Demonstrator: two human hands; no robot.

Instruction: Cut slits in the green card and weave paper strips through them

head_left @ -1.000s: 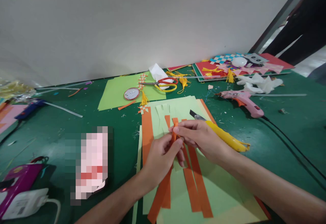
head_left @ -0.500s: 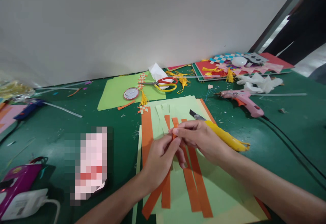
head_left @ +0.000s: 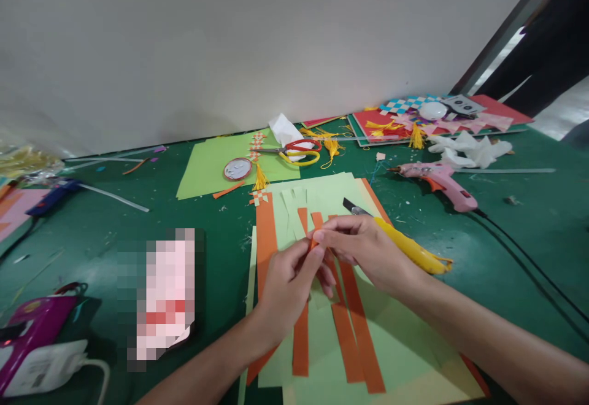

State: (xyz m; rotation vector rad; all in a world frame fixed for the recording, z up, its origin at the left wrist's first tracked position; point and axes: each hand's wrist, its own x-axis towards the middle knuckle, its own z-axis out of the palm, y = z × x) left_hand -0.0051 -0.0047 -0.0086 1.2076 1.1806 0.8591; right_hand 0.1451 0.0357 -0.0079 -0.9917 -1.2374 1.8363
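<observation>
Over a pale green paper sheet (head_left: 414, 356), my left hand (head_left: 291, 279) and my right hand (head_left: 368, 245) meet with fingertips nearly touching. Both are closed in a pinch on a small piece of orange paper strip (head_left: 315, 243). Most of that piece is hidden by my fingers. An orange end shows under my left wrist; whether it belongs to the held strip I cannot tell. Several loose orange strips (head_left: 363, 337) lie on the sheet below and around my hands. Beside my right hand rests a yellow utility knife (head_left: 409, 246), its blade pointing away.
Scissors (head_left: 299, 152), a round red-rimmed disc (head_left: 237, 169) and a yellow tassel (head_left: 260, 178) lie at the back. A pink glue gun (head_left: 439, 183) with a cord is on the right. A blurred-out flat object (head_left: 168, 294) and a purple device (head_left: 39, 334) stand left.
The orange end below my left wrist has swung left and shows less. My left fingers have shifted slightly upward; both hands keep their pinch.
</observation>
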